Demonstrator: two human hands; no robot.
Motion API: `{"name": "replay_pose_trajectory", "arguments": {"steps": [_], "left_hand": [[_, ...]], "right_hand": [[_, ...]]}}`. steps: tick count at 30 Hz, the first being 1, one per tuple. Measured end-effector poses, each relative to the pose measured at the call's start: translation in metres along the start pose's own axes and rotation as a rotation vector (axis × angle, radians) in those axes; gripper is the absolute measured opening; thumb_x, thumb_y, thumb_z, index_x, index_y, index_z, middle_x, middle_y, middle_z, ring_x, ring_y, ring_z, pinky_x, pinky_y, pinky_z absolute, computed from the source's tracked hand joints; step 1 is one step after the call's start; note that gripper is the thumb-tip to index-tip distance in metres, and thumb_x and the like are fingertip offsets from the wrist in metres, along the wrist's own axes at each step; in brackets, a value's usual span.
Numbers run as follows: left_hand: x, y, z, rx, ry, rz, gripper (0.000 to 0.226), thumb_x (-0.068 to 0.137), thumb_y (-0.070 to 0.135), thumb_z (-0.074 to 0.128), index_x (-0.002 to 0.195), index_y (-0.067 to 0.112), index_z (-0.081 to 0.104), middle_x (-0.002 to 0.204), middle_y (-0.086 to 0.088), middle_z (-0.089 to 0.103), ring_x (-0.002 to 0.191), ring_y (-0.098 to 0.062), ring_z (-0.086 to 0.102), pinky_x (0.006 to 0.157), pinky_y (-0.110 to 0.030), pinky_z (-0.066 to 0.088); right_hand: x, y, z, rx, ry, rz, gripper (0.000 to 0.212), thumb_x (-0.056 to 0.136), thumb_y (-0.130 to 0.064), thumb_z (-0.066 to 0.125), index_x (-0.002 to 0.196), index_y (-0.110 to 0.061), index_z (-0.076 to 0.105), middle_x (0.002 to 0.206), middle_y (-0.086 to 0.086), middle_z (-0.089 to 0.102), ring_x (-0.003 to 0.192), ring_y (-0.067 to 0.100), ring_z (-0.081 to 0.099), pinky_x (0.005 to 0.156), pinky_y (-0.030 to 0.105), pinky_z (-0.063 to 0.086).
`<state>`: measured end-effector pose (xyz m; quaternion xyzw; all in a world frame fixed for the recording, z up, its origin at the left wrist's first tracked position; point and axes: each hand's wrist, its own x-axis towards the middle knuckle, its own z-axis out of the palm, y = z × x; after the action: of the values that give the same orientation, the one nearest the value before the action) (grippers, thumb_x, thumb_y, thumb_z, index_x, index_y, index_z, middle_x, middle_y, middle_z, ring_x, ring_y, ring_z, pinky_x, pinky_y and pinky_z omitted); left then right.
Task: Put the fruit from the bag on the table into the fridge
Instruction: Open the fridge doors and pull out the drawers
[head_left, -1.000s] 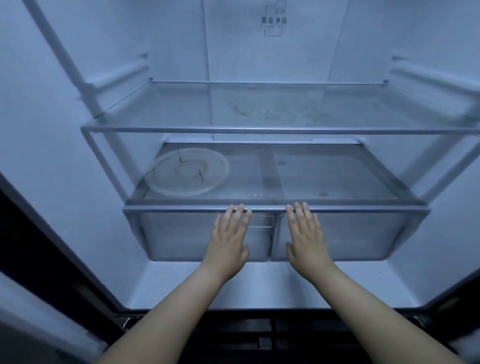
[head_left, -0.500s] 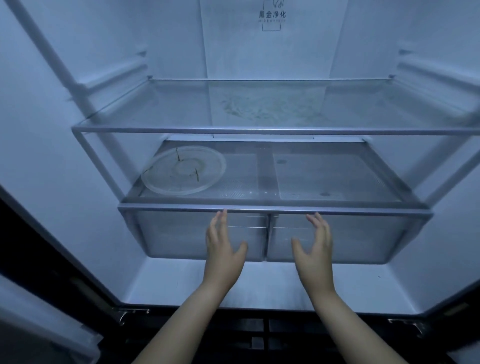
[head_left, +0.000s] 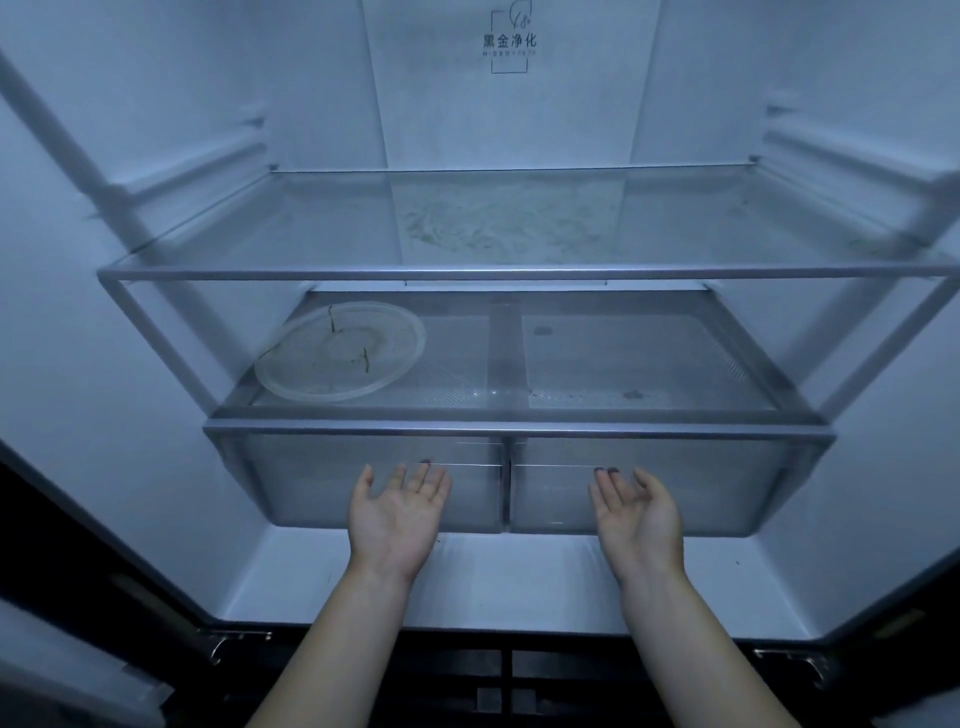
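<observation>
Open fridge (head_left: 509, 119) | left hand (head_left: 397, 512), right hand (head_left: 636, 512) palm-up at lower centre, fingers loosely spread, empty, before 2 clear drawers (head_left: 291, 488) | fruit, bag unseen | likely step: opening a drawer; next: hook its lip, pull.

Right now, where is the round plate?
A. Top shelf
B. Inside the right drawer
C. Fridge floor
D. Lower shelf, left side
D: the plate lies flat on the left half of the lower shelf, under the top shelf.
</observation>
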<state>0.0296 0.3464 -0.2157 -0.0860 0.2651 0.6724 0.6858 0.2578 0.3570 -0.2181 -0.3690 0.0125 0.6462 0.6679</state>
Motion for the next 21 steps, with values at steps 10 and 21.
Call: {"name": "replay_pose_trajectory", "arguments": {"steps": [10,21], "left_hand": [[0.003,-0.003,-0.008,-0.013,0.035,0.015,0.056,0.097,0.04,0.039,0.144,0.011,0.03,0.145,-0.019,0.037,0.137,-0.037,0.031,0.108,-0.049,0.028],[-0.016,-0.005,-0.021,-0.01,0.022,0.022,0.053,0.097,0.038,0.041,0.142,0.012,0.033,0.14,-0.019,0.041,0.136,-0.036,0.032,0.107,-0.048,0.029]], "right_hand": [[-0.001,-0.01,-0.008,0.062,-0.072,0.068,0.01,0.095,-0.014,0.045,0.09,-0.008,0.051,0.116,0.022,0.056,0.122,0.034,0.05,0.104,0.038,0.04],[-0.017,-0.011,-0.021,0.061,-0.085,0.064,0.01,0.095,-0.01,0.043,0.093,-0.006,0.052,0.117,0.022,0.056,0.12,0.035,0.052,0.105,0.04,0.04]]}}
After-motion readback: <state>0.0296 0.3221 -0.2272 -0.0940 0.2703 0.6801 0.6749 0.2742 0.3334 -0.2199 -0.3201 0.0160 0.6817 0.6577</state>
